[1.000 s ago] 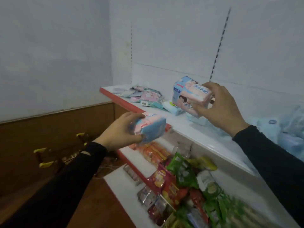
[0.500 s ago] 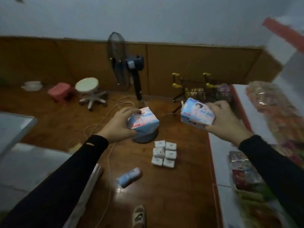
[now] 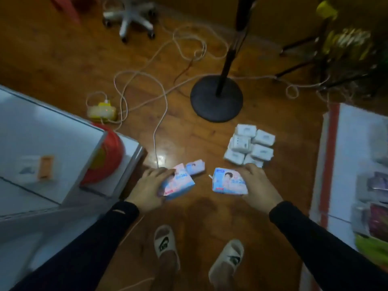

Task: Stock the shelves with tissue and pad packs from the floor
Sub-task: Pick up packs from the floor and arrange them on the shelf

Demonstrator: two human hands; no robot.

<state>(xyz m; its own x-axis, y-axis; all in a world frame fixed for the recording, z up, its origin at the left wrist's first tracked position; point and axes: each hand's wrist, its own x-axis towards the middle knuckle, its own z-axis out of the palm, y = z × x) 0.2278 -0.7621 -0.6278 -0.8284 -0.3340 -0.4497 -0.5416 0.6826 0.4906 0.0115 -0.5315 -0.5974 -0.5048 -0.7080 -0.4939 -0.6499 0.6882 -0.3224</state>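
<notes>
Your left hand (image 3: 150, 191) and right hand (image 3: 259, 186) each grip a tissue pack (image 3: 177, 183), fingers curled around; the white cable (image 3: 159, 114) at frame centre could trip you.

Two held tissue packs (image 3: 178, 184) (image 3: 228, 183), white packs (image 3: 249, 147) floored

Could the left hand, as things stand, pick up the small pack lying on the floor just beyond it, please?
Probably not yet: the left hand already grips a pack. The small pack lies on the floor beside it with nothing covering it, so freeing the fingers should suffice.
</notes>
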